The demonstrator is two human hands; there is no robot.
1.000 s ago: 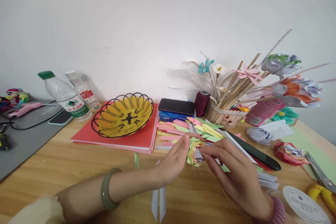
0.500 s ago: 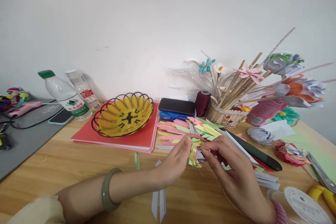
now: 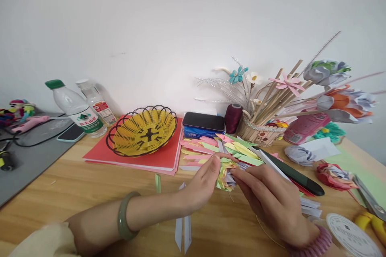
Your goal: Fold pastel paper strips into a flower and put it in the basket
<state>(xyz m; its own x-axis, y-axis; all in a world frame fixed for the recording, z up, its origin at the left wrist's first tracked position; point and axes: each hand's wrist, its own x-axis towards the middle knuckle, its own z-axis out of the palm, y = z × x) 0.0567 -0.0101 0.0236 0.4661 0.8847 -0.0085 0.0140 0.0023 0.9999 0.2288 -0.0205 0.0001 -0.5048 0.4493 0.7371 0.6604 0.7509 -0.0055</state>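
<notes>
Between my two hands is a paper flower point(image 3: 226, 176) of folded yellow, green and pale lilac strips. My left hand point(image 3: 204, 182) is closed around its left side, wrist wearing a green bangle. At its right edge, my right hand point(image 3: 268, 196) pinches the lilac paper with thumb and fingertips. A thin thread point(image 3: 267, 231) hangs under the right hand and trails across the table. Just behind the flower lies a pile of folded paper strips point(image 3: 200, 150) in pink, yellow, green and white. Two white folded strips point(image 3: 183, 233) rest below my left forearm.
A yellow woven basket point(image 3: 141, 132) sits on red paper sheets point(image 3: 99, 153), with bottles point(image 3: 87, 118) behind. A dark stapler-like tool point(image 3: 301, 174), a red paper flower point(image 3: 334, 176), scissors point(image 3: 369, 198) and a thread spool point(image 3: 350, 235) occupy the right. A flower-filled holder point(image 3: 261, 132) stands at the back.
My right hand has turned slightly, with its back now more toward the camera and its fingers closer together. My left hand and the paper flower stay nearly in place.
</notes>
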